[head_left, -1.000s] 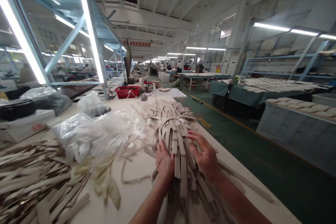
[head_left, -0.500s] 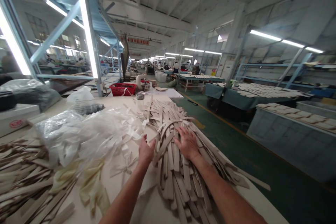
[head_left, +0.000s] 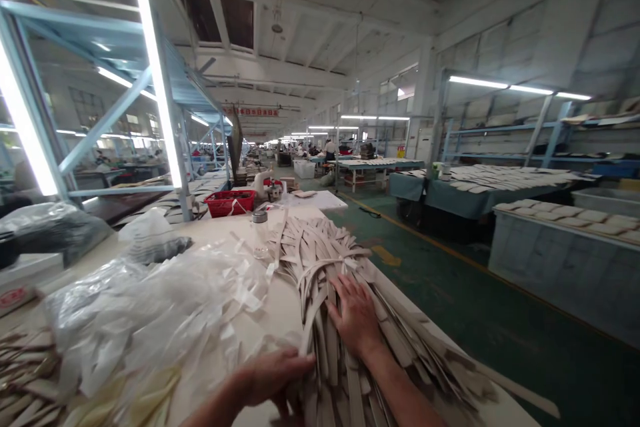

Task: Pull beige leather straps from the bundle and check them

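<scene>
A large bundle of long grey-beige strips [head_left: 320,247] lies along the table's right side, bound round its middle by a pale tie. My right hand [head_left: 356,317] rests on top of the strips just below the tie, fingers spread, thumb to the left. Low at the bundle's left edge is my left hand [head_left: 273,373], its thumb stretched against the outer strips and the other fingers pointing down, partly in shadow. Its thumb and fingers are apart, with nothing visibly gripped.
Crumpled clear plastic [head_left: 165,300] covers the table's left part, with yellowish gloves [head_left: 150,403] and loose strips [head_left: 25,373] nearer me. A lidded jar [head_left: 260,233] and a red basket [head_left: 230,203] stand farther back. A grey bin [head_left: 555,273] stands across the green floor.
My left hand has come nearer to me, down along the bundle's left edge. My right hand stays on the strips. The camera view has tilted up slightly.
</scene>
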